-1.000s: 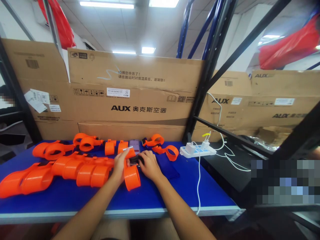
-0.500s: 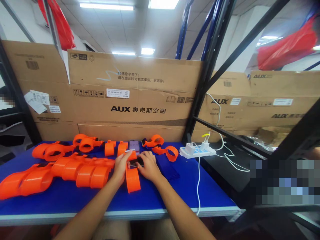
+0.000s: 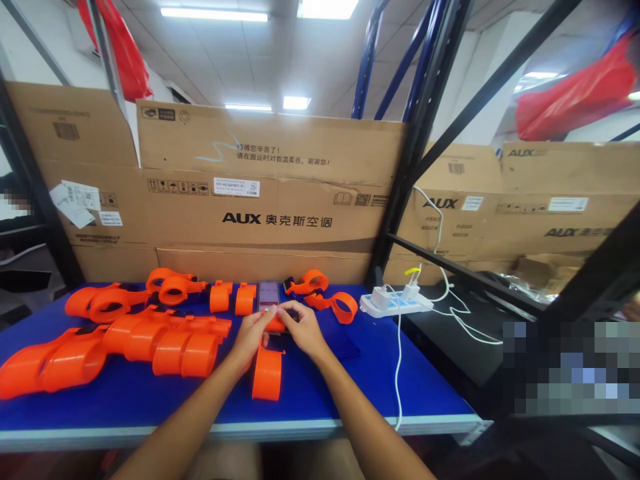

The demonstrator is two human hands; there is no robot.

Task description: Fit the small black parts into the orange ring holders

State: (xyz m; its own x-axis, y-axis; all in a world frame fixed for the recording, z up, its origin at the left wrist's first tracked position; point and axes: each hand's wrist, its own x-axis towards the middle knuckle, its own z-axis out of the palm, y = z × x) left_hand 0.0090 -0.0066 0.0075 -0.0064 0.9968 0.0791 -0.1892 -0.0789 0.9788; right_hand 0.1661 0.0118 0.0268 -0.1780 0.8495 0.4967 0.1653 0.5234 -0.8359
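Nearest the person, past the front edge of the worktop point(image 3: 280, 428), the ring of an orange tape dispenser point(image 3: 267, 375) hangs below the fingers, short of that edge. Its upper part lies between both hands, near the middle of the worktop. The left hand point(image 3: 247, 341) grasps it from the left, and the right hand point(image 3: 306, 331) closes on it from the other side, the thumbs and fingertips almost meeting. What lies beneath the fingertips is hidden, so the exact fit there cannot be told.

The work in hand looks like close fingertip fitting. It would go best with the left grip firm as a brace and the right fingers pressing squarely, since the loose ring could swing and twist the joint. Steadying the ring against the worktop would help, with fingertips off any cutting edge.

Farther in, a row of orange dispensers point(image 3: 184, 353) reaches towards the left edge; nudging it with the left forearm would be a risk. Dark blue cloth point(image 3: 340, 339) lies to the right. Beyond the hands are a phone point(image 3: 269, 293) and, by the right edge, a power strip point(image 3: 396, 304), its white cable crossing the front edge; the right elbow should clear it.
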